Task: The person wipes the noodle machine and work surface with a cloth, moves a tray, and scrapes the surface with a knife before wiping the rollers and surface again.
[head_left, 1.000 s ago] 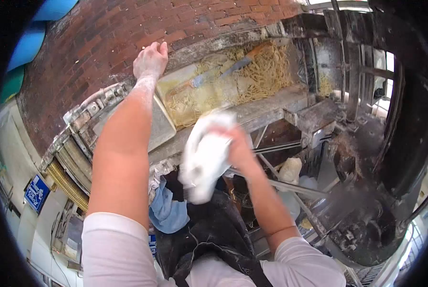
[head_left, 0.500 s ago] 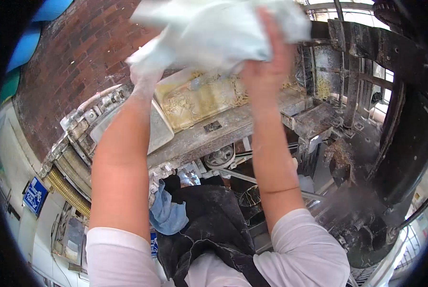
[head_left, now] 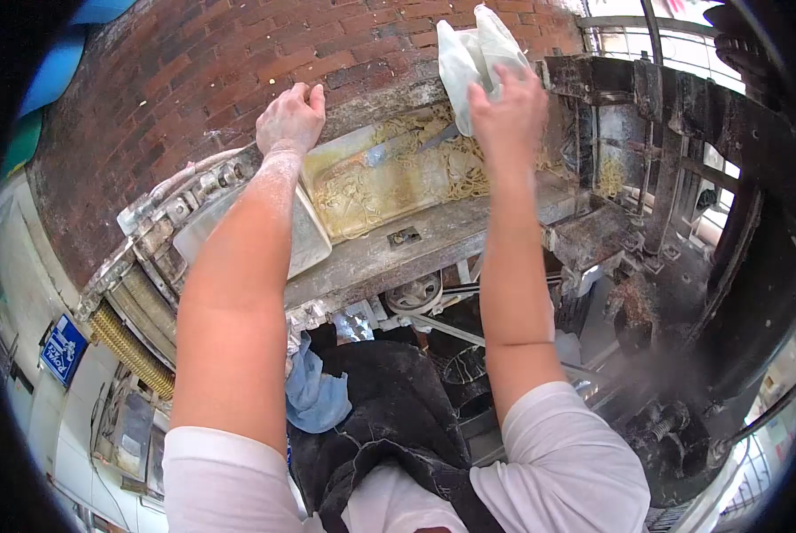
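Note:
My right hand (head_left: 512,111) is raised at the upper right of centre, slightly blurred, its fingers curled at a whitish plastic bag (head_left: 460,75). The bag stands bunched in two upright folds beyond the fingers, its lower tip over the tray. My left hand (head_left: 291,120) is at the upper left, dusted with white powder on hand and wrist. Its fingers are curled, and nothing shows in them. Below and between both hands lies a shallow yellowish tray (head_left: 362,200) with strands of noodles (head_left: 469,178) scattered in it.
A pale plastic lid or tray (head_left: 304,240) sits beneath my left forearm. Dark machine framework (head_left: 656,107) rises on the right. A reddish brick floor (head_left: 344,44) lies beyond the bench (head_left: 451,226). A blue cloth (head_left: 316,391) hangs by my apron.
The bag was spread wide between both hands; now it is bunched at my right hand. My left hand has come off it, and the tray shows more fully.

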A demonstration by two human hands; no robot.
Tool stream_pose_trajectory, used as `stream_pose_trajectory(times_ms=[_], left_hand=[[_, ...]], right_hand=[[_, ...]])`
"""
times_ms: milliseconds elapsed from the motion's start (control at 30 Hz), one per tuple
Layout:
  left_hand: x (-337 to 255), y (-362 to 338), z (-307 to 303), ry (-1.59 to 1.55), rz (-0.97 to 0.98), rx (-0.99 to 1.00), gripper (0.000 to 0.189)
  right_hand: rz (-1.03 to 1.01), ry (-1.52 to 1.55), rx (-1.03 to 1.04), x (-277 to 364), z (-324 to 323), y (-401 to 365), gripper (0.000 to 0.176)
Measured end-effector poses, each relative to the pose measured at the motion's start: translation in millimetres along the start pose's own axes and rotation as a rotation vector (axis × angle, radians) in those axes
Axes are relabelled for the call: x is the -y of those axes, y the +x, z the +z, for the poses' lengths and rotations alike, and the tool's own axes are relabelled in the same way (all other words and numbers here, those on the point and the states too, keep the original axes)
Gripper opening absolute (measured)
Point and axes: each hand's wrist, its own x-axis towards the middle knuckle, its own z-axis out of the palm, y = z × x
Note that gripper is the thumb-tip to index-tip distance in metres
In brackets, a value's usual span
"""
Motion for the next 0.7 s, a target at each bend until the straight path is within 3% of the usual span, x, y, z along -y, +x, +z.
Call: stream_pose_trajectory(times_ms=[33,67,167,200,267,333,433,500,533,600,700], left_hand=[[-2,-2,1,0.000,0.002,-0.001,0.043],[-5,-2,1,-0.005,0.004,0.001,0.043],[2,2,2,-0.001,-0.026,0.020,0.044],[3,2,4,0.000,-0.021,0.003,0.044],[3,2,8,0.005,-0.005,-0.003,0.044],[3,2,13,-0.006,-0.002,-0.009,0.044],[3,3,14,-0.011,-0.009,-0.005,0.043],[5,5,12,0.009,-0.008,0.010,0.042],[4,3,12,-0.001,-0.002,-0.011,0.041],[7,4,14,-0.009,-0.003,-0.017,0.041],[2,5,11,0.002,-0.022,0.002,0.041]], right_hand=[[-0.131,0.054,-0.217,-2,24,1,0.061],[-0.214,-0.049,-0.295,-5,71,2,0.049],[-0.288,-0.053,-0.211,-26,104,26,0.043],[-0.301,0.083,-0.114,-33,103,41,0.042],[-0.319,0.030,-0.177,-35,115,45,0.041],[-0.380,0.045,-0.325,-38,114,35,0.039],[-0.429,0.310,-0.071,-46,80,39,0.041],[-0.420,0.449,-0.105,-46,32,34,0.038],[-0.390,0.587,-0.143,-51,13,24,0.035],[-0.168,0.543,-0.349,-79,17,2,0.029],[0.448,0.295,-0.574,-177,50,-5,0.036]])
